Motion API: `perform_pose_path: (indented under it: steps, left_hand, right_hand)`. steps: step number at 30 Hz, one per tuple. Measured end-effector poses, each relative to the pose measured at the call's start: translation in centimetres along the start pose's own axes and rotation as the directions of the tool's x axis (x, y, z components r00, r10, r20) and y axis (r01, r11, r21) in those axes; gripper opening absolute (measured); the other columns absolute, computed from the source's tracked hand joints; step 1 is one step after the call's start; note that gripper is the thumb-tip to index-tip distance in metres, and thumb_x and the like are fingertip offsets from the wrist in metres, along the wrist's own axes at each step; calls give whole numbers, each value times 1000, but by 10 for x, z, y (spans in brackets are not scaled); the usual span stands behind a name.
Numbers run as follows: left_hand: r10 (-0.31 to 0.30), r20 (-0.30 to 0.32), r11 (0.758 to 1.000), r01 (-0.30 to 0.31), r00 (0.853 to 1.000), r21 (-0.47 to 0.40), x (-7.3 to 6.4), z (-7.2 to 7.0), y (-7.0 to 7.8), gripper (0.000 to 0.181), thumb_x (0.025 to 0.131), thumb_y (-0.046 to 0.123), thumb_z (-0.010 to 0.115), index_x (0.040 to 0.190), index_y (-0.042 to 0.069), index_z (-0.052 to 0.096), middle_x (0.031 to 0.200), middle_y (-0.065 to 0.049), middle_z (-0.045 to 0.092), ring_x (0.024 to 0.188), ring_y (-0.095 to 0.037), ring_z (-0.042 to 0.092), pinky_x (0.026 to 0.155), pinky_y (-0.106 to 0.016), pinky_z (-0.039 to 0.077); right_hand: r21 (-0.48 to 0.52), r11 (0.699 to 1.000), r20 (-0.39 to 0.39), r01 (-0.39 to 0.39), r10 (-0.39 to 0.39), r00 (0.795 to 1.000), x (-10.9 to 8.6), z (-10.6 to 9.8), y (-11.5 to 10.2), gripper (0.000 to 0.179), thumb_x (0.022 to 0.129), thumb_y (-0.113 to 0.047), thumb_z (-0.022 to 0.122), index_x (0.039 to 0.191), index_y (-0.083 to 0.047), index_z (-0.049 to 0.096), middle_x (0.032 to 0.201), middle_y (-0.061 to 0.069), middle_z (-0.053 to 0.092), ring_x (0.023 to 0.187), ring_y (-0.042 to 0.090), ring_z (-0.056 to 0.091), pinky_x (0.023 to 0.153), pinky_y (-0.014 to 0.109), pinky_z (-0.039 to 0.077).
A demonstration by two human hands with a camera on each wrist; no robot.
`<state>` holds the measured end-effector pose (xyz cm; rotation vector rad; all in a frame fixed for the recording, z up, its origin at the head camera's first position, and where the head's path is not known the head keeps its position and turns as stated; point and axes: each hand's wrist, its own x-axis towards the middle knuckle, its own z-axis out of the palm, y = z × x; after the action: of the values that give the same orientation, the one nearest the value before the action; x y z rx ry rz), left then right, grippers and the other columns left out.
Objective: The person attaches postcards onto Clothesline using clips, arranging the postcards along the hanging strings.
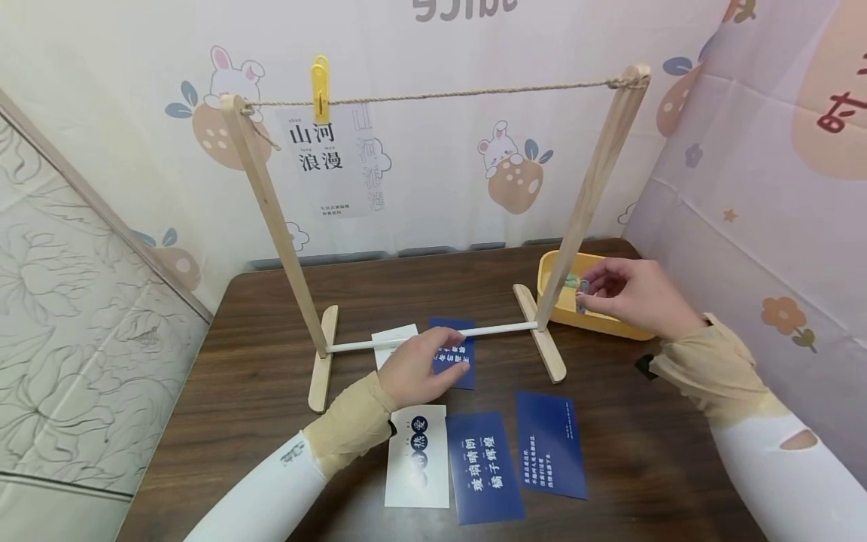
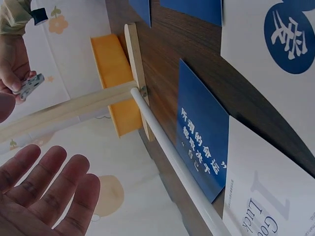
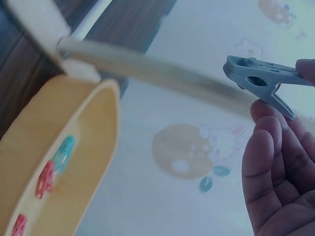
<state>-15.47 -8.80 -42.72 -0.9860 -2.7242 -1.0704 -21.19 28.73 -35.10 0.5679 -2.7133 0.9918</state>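
Observation:
My right hand (image 1: pixel 630 292) pinches a grey-blue clothespin (image 3: pixel 263 81) between thumb and fingers, above the yellow basket (image 1: pixel 596 320). In the right wrist view the pin's handles lie between the thumb and the curled fingers. Over the cards in the middle of the table hovers my left hand (image 1: pixel 423 366), its fingers relaxed and holding nothing. Beneath and beside it are a blue card (image 1: pixel 463 376) and a white card (image 1: pixel 393 333). A yellow clothespin (image 1: pixel 320 86) clips a white card (image 1: pixel 332 181) to the rope (image 1: pixel 440 95).
The rope runs between two wooden posts (image 1: pixel 271 218) joined low down by a white rod (image 1: pixel 501 329). Nearer me lie a white card (image 1: pixel 433 482), a blue card (image 1: pixel 484 489) and another blue card (image 1: pixel 552 444). Red and teal clothespins (image 3: pixel 44 179) lie inside the basket.

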Motion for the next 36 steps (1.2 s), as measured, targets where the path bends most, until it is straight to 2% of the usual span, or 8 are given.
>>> perform_pose_path:
  steps: [9,16,23,29,33,36]
  left_hand:
    - [-11,-3,1000,11,1000,0,5,-1,4,44,102,25,74,136,-1,67,135,-16,74,124,-28,74,109,-44,58]
    - [-6,-29,1000,5,1000,-20,8,-2,7,41,101,25,78,132,-1,69,130,-15,76,119,-27,75,105,-43,60]
    - [-15,-44,998,12,999,-59,9,-1,7,40,100,25,80,130,1,71,126,-16,77,113,-32,77,100,-44,63]
    - [-5,-53,997,0,999,-78,9,0,6,39,100,24,80,131,2,71,126,-15,78,114,-27,77,99,-43,63]
    - [11,-53,995,-17,999,-101,9,0,6,39,100,21,80,131,1,71,127,-16,78,115,-27,77,96,-43,64]
    - [20,-45,992,-25,999,-124,9,-1,8,38,101,19,79,132,0,70,128,-17,77,114,-28,77,94,-43,65]
  right_hand:
    - [92,985,-57,144,-139,989,-4,16,-27,26,77,0,94,98,-6,80,79,-1,73,68,2,64,63,13,51]
    - [226,944,-72,241,-230,970,-8,36,-39,31,76,11,91,103,0,79,84,6,75,73,2,67,68,14,56]
    - [307,912,-49,274,-272,961,-12,55,-51,35,78,13,90,108,0,78,88,5,77,76,4,67,72,17,58]
    - [370,880,-21,297,-312,950,-16,72,-60,38,79,14,88,112,1,76,90,7,77,79,6,68,71,21,59]
    - [400,860,-12,317,-341,940,-15,81,-66,39,79,15,88,113,0,75,91,8,78,80,8,70,76,23,61]
    - [417,854,-6,312,-341,940,-17,85,-70,40,79,15,88,114,2,74,93,10,77,81,11,71,79,25,62]
